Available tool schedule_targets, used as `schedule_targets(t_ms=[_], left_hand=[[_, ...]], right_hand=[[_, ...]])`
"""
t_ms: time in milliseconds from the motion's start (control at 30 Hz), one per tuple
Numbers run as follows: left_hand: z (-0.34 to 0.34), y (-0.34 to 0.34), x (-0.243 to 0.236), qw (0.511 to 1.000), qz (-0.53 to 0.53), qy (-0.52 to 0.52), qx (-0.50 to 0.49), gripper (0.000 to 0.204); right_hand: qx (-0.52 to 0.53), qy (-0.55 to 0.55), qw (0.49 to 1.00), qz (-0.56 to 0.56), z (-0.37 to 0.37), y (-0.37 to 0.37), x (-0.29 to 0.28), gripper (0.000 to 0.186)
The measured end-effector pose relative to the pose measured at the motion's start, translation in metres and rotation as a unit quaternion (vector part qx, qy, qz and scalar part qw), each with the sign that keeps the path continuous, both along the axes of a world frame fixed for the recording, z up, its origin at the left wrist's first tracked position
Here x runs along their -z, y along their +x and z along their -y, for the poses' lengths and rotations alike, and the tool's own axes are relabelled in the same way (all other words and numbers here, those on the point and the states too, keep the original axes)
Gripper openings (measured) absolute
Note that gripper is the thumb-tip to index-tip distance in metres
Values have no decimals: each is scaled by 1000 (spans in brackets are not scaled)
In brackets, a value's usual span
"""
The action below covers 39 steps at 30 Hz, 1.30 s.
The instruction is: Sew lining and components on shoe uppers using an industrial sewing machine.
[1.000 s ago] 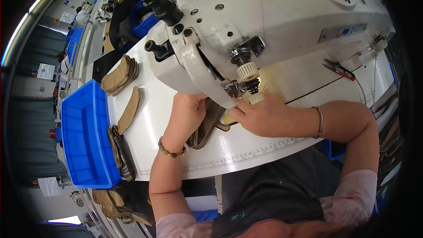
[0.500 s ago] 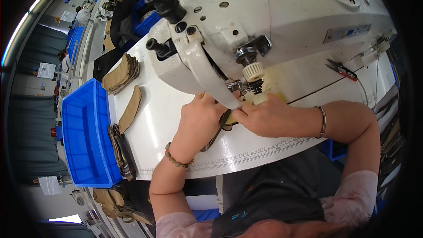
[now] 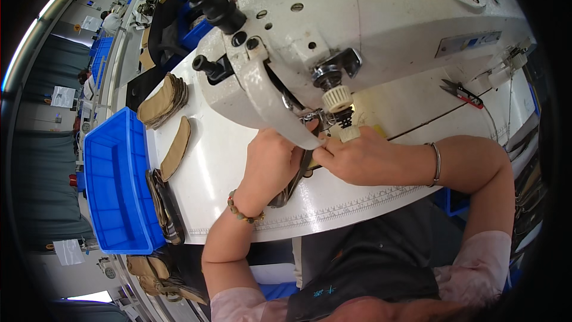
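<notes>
A white sewing machine (image 3: 387, 24) reaches over the table, and both my hands work at its needle end. My left hand (image 3: 271, 158) is curled on a narrow dark fabric piece (image 3: 290, 189), whose tail hangs down toward the table's near edge. The machine's curved guard hides part of those fingertips. Across from it, my right hand (image 3: 360, 155) is closed, thumb and fingers pressed together at the right side of the same piece, close to the needle. The needle itself and the piece's far end are hidden.
Left on the white table (image 3: 223, 197) lie a stack of tan fabric pieces (image 3: 162, 101), a single curved tan piece (image 3: 176, 149) and folded dark pieces (image 3: 167, 209). A blue bin (image 3: 119, 185) stands at the left edge. Red-handled thread snips (image 3: 463, 93) lie at the right.
My left hand has turned slightly and its wrist has moved a little right. More of the dark fabric shows beside it. My right hand stays nearly in place.
</notes>
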<state>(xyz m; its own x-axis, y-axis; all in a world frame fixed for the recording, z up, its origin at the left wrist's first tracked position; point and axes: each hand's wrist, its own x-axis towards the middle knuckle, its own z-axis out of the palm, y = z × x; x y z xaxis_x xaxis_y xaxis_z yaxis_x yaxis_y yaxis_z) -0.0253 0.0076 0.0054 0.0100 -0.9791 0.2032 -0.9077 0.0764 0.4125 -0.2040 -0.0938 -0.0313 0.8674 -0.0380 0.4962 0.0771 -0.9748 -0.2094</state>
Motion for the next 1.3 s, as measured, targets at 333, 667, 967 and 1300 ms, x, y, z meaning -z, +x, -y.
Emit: schedule_targets(t_ms=[333,667,967,1300], left_hand=[[1,-10,-8,998,57,-5,-11,29],[-1,-10,-9,995,100,7,-1,28],[5,-10,-9,998,67,1,-23,24],[4,1,-8,997,-22,55,-41,23]], right_hand=[[1,-13,1000,4,1,0,1,16],[1,-15,1000,8,-1,1,2,15],[20,-28,999,4,2,0,-2,16],[33,-45,998,19,5,4,4,14]])
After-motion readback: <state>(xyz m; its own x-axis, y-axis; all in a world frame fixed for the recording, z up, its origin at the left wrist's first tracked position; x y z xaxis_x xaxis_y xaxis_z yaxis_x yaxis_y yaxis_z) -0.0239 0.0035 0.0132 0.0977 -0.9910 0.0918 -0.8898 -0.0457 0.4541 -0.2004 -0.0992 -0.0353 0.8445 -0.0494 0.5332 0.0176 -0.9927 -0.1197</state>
